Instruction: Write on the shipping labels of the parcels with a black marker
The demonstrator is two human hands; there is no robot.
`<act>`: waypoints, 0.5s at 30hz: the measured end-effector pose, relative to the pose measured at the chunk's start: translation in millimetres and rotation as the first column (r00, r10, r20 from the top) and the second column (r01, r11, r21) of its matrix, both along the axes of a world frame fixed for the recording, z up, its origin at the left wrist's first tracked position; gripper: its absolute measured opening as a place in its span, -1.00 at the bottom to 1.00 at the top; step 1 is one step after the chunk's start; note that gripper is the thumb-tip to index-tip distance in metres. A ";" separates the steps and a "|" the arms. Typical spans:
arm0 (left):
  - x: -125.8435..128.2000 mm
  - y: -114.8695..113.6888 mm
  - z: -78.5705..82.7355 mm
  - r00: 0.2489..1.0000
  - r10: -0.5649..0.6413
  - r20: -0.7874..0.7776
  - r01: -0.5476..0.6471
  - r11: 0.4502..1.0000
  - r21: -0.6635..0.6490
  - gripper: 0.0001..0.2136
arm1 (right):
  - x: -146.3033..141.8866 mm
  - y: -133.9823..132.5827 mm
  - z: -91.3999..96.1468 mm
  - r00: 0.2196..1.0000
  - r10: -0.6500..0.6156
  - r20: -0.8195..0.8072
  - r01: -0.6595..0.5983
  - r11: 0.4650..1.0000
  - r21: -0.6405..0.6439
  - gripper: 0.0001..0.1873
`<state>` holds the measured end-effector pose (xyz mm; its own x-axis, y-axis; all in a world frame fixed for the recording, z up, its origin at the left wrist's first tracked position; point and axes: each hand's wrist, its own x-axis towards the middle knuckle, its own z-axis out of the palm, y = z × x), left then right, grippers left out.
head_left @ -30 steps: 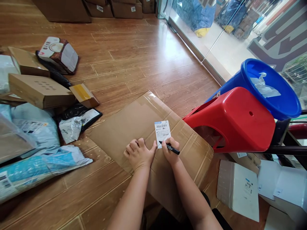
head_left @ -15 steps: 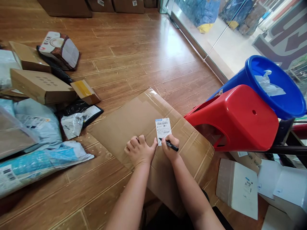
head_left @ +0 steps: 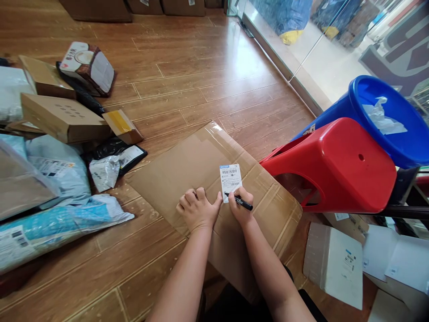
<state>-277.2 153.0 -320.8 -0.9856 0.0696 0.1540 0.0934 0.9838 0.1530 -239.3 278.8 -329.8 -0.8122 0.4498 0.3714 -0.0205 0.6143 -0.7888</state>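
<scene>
A large brown cardboard box (head_left: 181,167) with clear tape along its edges lies in front of me. A white shipping label (head_left: 230,175) with printed barcodes is on its upper face. My right hand (head_left: 240,206) grips a black marker pen (head_left: 241,202), its tip at the lower part of the label. My left hand (head_left: 200,209) rests on the cardboard just left of the label, fingers spread and a little bent, thumb close to the label's lower left corner.
Several parcels, bags and small boxes (head_left: 63,117) lie on the wooden floor at left. To the right are a tipped red plastic stool (head_left: 348,165), a blue bin (head_left: 385,147) with white paper inside, and white cartons (head_left: 335,264). A glass door (head_left: 288,49) stands at the back.
The whole view has shifted slightly, so things appear a little further right. The marker tip has moved very slightly on the label; the left hand stays in place on the box.
</scene>
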 end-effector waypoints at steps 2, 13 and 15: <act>0.1 0.1 0.1 1.000 0.001 0.014 -0.001 1.000 0.012 -0.44 | 0.1 0.1 0.2 1.000 -0.004 0.003 0.004 1.000 -0.009 -0.72; 0.1 0.8 1.3 0.999 0.004 0.033 -0.004 1.000 0.011 -0.43 | -1.1 0.6 2.1 0.997 -0.070 -0.030 0.070 0.997 -0.029 -0.74; 0.1 0.8 1.1 0.999 0.002 0.039 -0.003 1.000 0.015 -0.43 | -1.5 0.5 0.5 0.998 -0.059 -0.018 0.059 0.998 -0.019 -0.73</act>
